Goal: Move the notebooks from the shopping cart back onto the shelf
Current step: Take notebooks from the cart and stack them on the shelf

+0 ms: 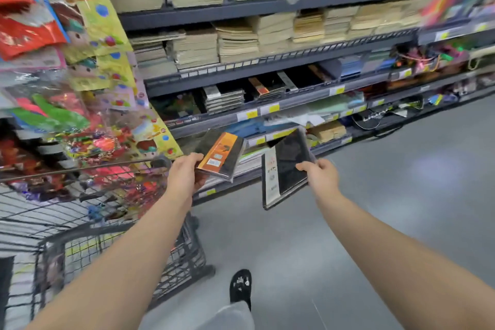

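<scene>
My left hand [184,174] grips a black notebook with an orange band [221,154] by its near edge, held out toward the low shelves. My right hand [320,175] grips a larger black notebook with a white band [285,169], tilted, over the floor in front of the shelf. The wire shopping cart [88,222] stands at my left, beside the shelf end. Similar black notebooks [267,87] lie in stacks on a middle shelf [294,100] of the dark metal shelving.
Upper shelves hold stacks of beige paper pads [241,40]. Colourful packets [88,43] hang on the shelf end at left, above the cart. Lower shelves carry folders and yellow price tags [247,114]. Grey floor [375,195] stretches right. My dark shoe [240,285] is below.
</scene>
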`<action>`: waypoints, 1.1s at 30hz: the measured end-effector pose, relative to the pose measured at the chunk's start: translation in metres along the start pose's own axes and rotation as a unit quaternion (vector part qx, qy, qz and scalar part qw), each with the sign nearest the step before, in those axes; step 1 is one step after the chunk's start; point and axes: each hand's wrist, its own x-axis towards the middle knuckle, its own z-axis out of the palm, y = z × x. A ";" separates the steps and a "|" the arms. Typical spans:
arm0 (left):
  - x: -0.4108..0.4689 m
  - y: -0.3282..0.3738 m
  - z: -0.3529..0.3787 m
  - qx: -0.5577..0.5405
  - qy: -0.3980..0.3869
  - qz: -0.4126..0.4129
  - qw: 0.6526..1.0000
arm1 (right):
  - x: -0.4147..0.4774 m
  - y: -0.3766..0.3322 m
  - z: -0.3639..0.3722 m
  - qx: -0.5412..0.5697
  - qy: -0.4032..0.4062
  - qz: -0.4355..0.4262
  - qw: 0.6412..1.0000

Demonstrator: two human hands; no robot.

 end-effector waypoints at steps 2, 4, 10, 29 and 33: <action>0.019 0.001 0.022 0.020 -0.009 -0.012 1.000 | 0.022 -0.004 -0.003 0.009 0.003 0.027 1.000; 0.036 0.006 0.046 0.045 -0.015 -0.021 0.999 | 0.046 -0.005 -0.007 0.015 0.009 0.039 0.999; 0.076 0.021 0.105 0.091 -0.046 -0.012 0.995 | 0.114 -0.017 -0.019 0.025 0.013 0.052 0.998; 0.149 0.010 0.342 0.032 0.082 -0.062 0.994 | 0.400 -0.064 -0.082 0.129 -0.147 0.119 0.973; 0.161 0.008 0.370 0.013 0.111 -0.080 0.991 | 0.441 -0.079 -0.068 0.130 -0.174 0.161 0.963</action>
